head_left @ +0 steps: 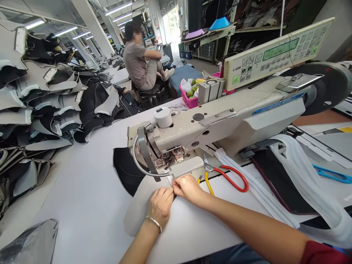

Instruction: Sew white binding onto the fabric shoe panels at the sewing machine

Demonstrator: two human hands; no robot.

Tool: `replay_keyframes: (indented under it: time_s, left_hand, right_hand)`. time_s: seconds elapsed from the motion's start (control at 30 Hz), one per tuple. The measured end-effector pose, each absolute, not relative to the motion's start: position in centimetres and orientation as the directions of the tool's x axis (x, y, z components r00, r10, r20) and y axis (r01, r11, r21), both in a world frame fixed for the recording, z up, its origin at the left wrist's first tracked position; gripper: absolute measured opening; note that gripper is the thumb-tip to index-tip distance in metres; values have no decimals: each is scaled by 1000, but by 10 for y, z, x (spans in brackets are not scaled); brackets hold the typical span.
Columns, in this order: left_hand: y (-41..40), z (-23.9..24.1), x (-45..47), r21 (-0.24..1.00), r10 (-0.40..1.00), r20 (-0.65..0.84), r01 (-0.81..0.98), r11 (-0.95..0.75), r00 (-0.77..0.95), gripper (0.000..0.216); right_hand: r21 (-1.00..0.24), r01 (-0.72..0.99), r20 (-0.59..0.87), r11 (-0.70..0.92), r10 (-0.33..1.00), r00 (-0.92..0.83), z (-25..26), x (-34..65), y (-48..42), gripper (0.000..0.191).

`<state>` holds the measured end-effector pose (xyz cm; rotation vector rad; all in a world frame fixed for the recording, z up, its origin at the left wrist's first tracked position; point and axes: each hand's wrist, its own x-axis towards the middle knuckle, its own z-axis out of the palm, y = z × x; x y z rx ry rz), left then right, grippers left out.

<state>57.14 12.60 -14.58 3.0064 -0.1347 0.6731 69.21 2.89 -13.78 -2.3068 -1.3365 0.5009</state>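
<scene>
I'd judge this, from my remote seat, as lining up the grey mesh panel (136, 209) on the counter (90, 183) at the sewing machine (184, 130): right hand (189, 187) pinching its edge, left hand (160, 204) atop, grip I can't tell, next calling for flat, steady guiding.

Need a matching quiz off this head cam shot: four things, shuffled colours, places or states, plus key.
Things:
1. left hand
2. light grey fabric
3. basket
4. control panel

Descriptions:
A. pink
B. has a green screen
C. has a bracelet at its wrist
D. partly under the left hand

Pairs: 1-C, 2-D, 3-A, 4-B
</scene>
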Motion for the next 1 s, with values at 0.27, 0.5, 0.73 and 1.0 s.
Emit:
replay_keyframes:
  time_s: [0.27,0.5,0.73,1.0]
  left_hand:
    - [121,-154,569,13,37,396,35,-999,917,23]
    - [135,-156,575,68,36,411,9,-998,911,24]
    - [165,-153,591,5,-21,448,-26,-1000,894,26]
    - [196,-160,609,100,80,431,40,-994,899,23]
  right_hand:
    - [-565,797,-25,-213,970,241,-139,705,21,18]
    - [-506,836,-9,-212,971,240,-139,709,22,26]
    - [-425,856,-34,-293,951,308,-134,709,31,26]
    - [-366,872,-71,-325,944,322,-136,707,32,26]
